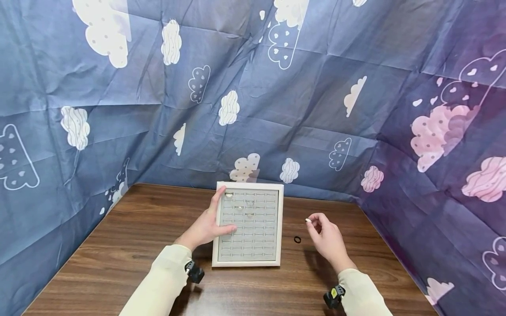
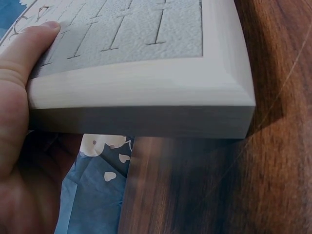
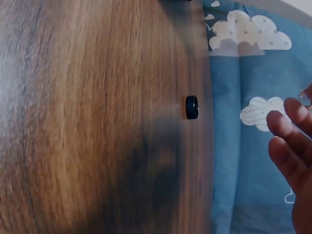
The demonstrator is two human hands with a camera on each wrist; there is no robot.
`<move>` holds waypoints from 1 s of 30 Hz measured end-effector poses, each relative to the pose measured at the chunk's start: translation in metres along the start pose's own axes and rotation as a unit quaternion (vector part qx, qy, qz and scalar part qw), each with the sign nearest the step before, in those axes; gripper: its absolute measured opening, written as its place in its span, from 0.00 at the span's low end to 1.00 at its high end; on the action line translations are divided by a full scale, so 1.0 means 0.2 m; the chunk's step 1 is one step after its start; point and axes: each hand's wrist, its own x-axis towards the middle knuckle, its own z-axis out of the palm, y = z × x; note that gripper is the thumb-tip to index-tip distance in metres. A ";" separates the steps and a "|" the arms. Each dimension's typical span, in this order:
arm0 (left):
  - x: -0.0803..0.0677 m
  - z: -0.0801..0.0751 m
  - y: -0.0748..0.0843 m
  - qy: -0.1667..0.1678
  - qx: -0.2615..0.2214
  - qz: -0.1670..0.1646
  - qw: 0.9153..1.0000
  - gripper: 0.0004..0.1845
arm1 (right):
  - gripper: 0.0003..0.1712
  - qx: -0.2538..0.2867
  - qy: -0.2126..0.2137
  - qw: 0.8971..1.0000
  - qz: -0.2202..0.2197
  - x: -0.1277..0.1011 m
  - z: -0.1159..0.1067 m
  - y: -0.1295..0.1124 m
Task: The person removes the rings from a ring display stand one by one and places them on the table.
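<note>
A white-framed ring display board (image 1: 247,264) with a slotted grey pad leans up on the table. My left hand (image 1: 205,226) grips its left side, the thumb over the pad and other fingers behind the frame, as the left wrist view shows. Several rings sit in the upper slots, among them a gold-toned ring (image 1: 229,195) at the top left. To the right of the board, my right hand (image 1: 329,237) pinches a small shiny ring (image 1: 307,220) between thumb and fingertips, above the table. Between that hand and the board lies a black ring (image 1: 297,239), also in the right wrist view (image 3: 192,107).
The brown wood-grain table (image 1: 130,245) ends at a blue cloud-print cloth (image 1: 308,105) hung behind it and along both sides. Each wrist carries a small black camera, such as the left wrist camera (image 1: 194,271), over a cream sleeve.
</note>
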 end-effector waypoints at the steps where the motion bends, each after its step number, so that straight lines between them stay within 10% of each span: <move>1: 0.00 0.00 0.00 0.000 0.000 0.000 1.000 0.67 | 0.04 -0.002 -0.005 1.000 0.005 0.00 0.00 0.01; 30: 0.00 0.00 0.02 0.012 0.017 0.003 1.000 0.66 | 0.05 -0.112 -0.157 0.977 0.092 -0.06 0.05 0.15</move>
